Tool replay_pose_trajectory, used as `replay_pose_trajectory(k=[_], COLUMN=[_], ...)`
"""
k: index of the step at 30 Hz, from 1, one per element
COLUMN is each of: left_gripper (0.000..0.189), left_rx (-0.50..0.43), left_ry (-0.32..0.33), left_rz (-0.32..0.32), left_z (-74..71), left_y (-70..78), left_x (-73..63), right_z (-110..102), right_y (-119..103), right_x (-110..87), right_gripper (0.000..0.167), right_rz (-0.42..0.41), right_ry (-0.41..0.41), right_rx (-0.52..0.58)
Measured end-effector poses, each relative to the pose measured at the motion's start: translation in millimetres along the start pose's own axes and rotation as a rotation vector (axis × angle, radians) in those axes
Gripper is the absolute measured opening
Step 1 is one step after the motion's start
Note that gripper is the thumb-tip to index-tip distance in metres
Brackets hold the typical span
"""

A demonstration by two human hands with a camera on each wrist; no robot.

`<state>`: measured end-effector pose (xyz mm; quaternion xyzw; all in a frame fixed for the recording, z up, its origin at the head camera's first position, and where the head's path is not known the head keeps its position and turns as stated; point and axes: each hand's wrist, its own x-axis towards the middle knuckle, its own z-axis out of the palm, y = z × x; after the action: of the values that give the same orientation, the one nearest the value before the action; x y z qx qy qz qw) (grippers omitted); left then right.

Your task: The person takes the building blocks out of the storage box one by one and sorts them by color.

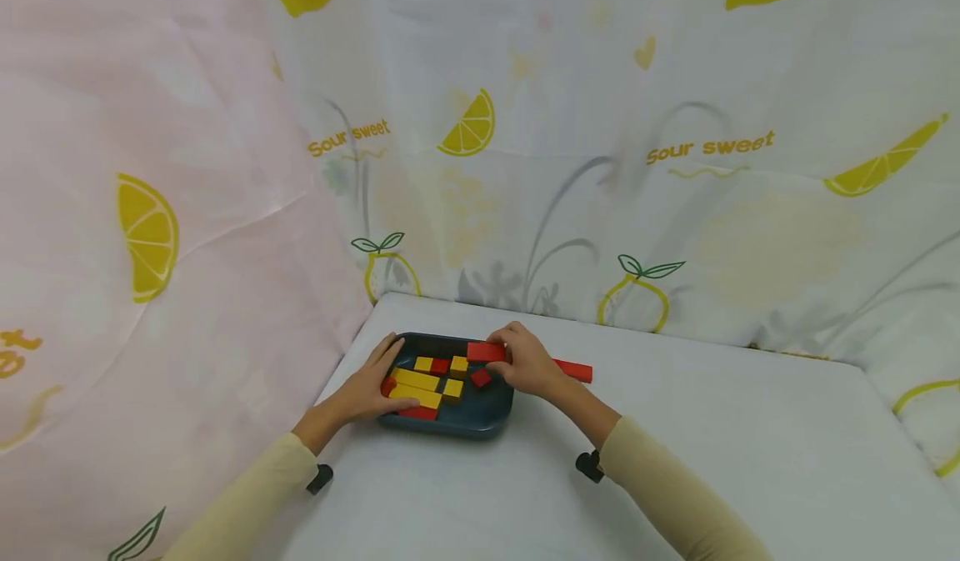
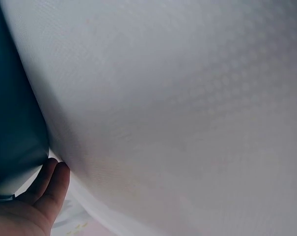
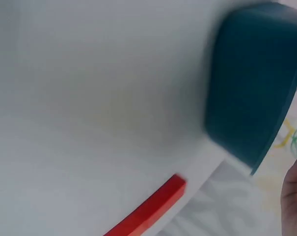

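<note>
A dark teal tray [image 1: 480, 428] holds several red and yellow blocks. My left hand [image 1: 369, 388] spans the tray's left side, with straight fingers along the rim and the thumb over a long yellow block [image 1: 417, 396]. In the left wrist view, fingertips [image 2: 62, 169] meet the tray's outer wall [image 2: 15, 108]. At the back right of the tray, my right hand [image 1: 527, 363] pinches a red rectangular block [image 1: 485, 352] by its right end, over the rim. Below that block, a small red cube [image 1: 481, 378] lies inside the tray. The right wrist view shows only part of this hand [image 3: 294, 196].
A long red block [image 1: 574, 370] lies on the white table [image 1: 720, 436] right of the tray, partly behind my right wrist. Lemon-printed curtains [image 1: 555, 194] hang along the back and left edges. A black wrist device [image 1: 590, 466] sits beneath the right sleeve.
</note>
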<state>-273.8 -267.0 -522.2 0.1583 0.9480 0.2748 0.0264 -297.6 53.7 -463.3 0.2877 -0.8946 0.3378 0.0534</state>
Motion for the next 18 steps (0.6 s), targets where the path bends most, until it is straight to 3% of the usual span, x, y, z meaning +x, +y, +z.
replay_pose_trajectory(k=[4, 8, 18], left_gripper=[0.113, 0.111, 0.109], left_rx=[0.015, 0.022, 0.005], left_ry=[0.008, 0.021, 0.010], left_rz=[-0.011, -0.016, 0.000], left_z=[-2.8, -5.3, 0.3], left_y=[-0.3, -1.4, 0.9], left_x=[-3.6, -6.7, 1.6], right_z=[-11, -21, -59], right_y=[16, 27, 77], right_x=[-8.5, -14.6, -49.8], right_gripper=[0.031, 0.031, 0.031], right_rz=[0.044, 0.083, 0.210], right_ry=[0.051, 0.034, 0.052], right_rx=[0.008, 0.001, -0.077])
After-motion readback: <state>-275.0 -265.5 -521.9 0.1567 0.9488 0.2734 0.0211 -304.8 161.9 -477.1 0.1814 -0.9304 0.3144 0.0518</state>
